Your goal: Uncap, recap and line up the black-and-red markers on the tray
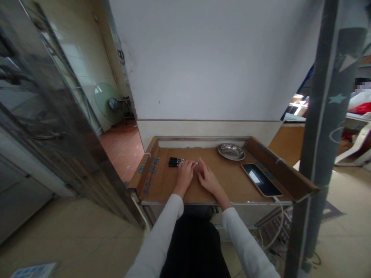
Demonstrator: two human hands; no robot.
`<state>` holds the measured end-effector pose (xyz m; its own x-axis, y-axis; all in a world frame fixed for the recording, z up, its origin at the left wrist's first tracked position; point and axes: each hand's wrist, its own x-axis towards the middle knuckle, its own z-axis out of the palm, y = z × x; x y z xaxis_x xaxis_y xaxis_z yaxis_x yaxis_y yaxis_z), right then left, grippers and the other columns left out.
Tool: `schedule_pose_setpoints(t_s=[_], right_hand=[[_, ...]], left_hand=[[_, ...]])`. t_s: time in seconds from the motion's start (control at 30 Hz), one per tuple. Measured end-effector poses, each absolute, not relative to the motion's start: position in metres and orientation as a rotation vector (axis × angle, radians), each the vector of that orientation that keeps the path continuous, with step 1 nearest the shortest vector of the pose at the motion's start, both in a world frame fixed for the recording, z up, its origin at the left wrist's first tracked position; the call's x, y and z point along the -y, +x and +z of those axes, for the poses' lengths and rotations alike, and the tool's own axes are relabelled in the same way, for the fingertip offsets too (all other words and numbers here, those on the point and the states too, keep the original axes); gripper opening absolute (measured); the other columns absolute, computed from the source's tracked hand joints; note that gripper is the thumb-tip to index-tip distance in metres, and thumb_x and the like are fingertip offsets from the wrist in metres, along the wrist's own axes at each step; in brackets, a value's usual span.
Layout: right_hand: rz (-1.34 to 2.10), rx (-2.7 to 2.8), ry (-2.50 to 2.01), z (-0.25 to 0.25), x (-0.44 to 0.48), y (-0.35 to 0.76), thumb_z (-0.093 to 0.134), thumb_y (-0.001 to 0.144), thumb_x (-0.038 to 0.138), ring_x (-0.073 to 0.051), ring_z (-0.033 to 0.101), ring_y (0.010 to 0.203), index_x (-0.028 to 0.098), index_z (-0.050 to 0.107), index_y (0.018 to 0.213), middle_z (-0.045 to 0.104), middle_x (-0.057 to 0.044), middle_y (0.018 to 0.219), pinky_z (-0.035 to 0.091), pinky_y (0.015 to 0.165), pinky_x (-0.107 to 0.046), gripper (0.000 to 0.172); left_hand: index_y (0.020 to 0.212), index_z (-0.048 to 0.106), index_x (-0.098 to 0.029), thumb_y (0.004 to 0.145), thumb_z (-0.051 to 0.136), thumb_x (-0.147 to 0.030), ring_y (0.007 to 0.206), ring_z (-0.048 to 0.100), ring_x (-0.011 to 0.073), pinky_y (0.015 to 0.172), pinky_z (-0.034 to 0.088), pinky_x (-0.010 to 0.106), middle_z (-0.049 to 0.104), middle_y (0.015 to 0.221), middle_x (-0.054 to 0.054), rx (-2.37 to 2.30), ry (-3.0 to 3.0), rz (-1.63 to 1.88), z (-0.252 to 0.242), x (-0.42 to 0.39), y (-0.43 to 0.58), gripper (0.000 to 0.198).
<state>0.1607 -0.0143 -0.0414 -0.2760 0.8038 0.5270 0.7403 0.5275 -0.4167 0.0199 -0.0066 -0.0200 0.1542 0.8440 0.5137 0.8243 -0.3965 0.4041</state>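
Note:
Several black pens (174, 162) lie side by side on the cardboard-lined tabletop (208, 195), left of the middle. My left hand (186, 173) is at their right ends, its fingers bent and closed. A small white end (196, 163) sticks out from its fingertips to the right, apparently part of a pen; the rest is hidden by the hand. My right hand (208, 178) is just right of that white end, thumb and fingers apart, with nothing visible in it. I cannot tell whether its fingertips touch the white end.
A round metal dish (231, 151) stands at the back right of the table. In front of it lies a phone (261, 180) with a white cable (281, 222) hanging off the front edge. Folded cardboard sides (282, 170) border the table, and a grey post (320, 127) rises at the right.

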Motion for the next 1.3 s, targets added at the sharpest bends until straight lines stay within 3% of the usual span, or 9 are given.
schedule_pose_setpoints(t_s=[0.1, 0.27, 0.37, 0.57, 0.83, 1.3], right_hand=[[0.06, 2.009, -1.353, -0.045, 0.011, 0.161, 0.036, 0.083, 0.017, -0.02, 0.047, 0.12, 0.012, 0.018, 0.143, 0.047, -0.016, 0.134, 0.04, 0.098, -0.038, 0.063], [-0.109, 1.891, -1.648, -0.05, 0.009, 0.163, 0.035, 0.085, 0.015, -0.024, 0.049, 0.117, 0.007, 0.048, 0.126, 0.054, -0.019, 0.126, 0.038, 0.098, -0.04, 0.043], [-0.148, 1.913, -1.722, -0.052, 0.009, 0.163, 0.035, 0.086, 0.015, -0.022, 0.049, 0.118, 0.008, 0.056, 0.116, 0.056, -0.018, 0.124, 0.036, 0.099, -0.038, 0.038], [-0.158, 1.924, -1.739, -0.049, 0.012, 0.164, 0.037, 0.086, 0.014, -0.02, 0.05, 0.117, 0.012, 0.057, 0.117, 0.057, -0.015, 0.124, 0.036, 0.099, -0.035, 0.037], [-0.148, 1.932, -1.757, -0.047, 0.026, 0.164, 0.036, 0.088, 0.016, -0.021, 0.049, 0.119, 0.013, 0.056, 0.118, 0.056, -0.015, 0.126, 0.036, 0.098, -0.036, 0.037], [-0.104, 1.921, -1.732, -0.048, 0.025, 0.166, 0.034, 0.088, 0.016, -0.022, 0.051, 0.116, 0.011, 0.057, 0.115, 0.057, -0.015, 0.124, 0.035, 0.098, -0.035, 0.036]], left_hand=[[0.104, 0.059, -0.025, 0.092, 0.039, -0.027, 0.099, 0.049, 0.0222, 0.085, 0.04, 0.038, 0.062, 0.105, 0.006, -2.013, 2.185, 1.089, -0.02, 0.016, 0.015, 0.023], [0.105, 0.058, -0.022, 0.091, 0.036, -0.022, 0.097, 0.049, 0.0258, 0.082, 0.041, 0.042, 0.059, 0.105, 0.01, -2.24, 2.012, 1.014, -0.025, 0.021, 0.01, 0.025], [0.104, 0.058, -0.02, 0.089, 0.034, -0.012, 0.098, 0.05, 0.0255, 0.085, 0.041, 0.042, 0.058, 0.105, 0.01, -2.287, 2.016, 0.976, -0.027, 0.02, 0.009, 0.03], [0.106, 0.056, -0.017, 0.087, 0.032, -0.005, 0.101, 0.051, 0.0245, 0.087, 0.042, 0.04, 0.055, 0.108, 0.012, -2.2, 2.081, 0.94, -0.026, 0.016, 0.011, 0.033], [0.091, 0.059, -0.019, 0.087, 0.039, -0.011, 0.092, 0.056, 0.0148, 0.089, 0.043, 0.03, 0.057, 0.095, 0.004, -1.473, 2.369, 0.901, -0.03, 0.019, 0.013, 0.022], [0.085, 0.059, -0.019, 0.085, 0.041, -0.009, 0.091, 0.056, 0.0148, 0.087, 0.043, 0.03, 0.056, 0.094, 0.004, -1.425, 2.255, 0.977, -0.031, 0.018, 0.011, 0.02]])
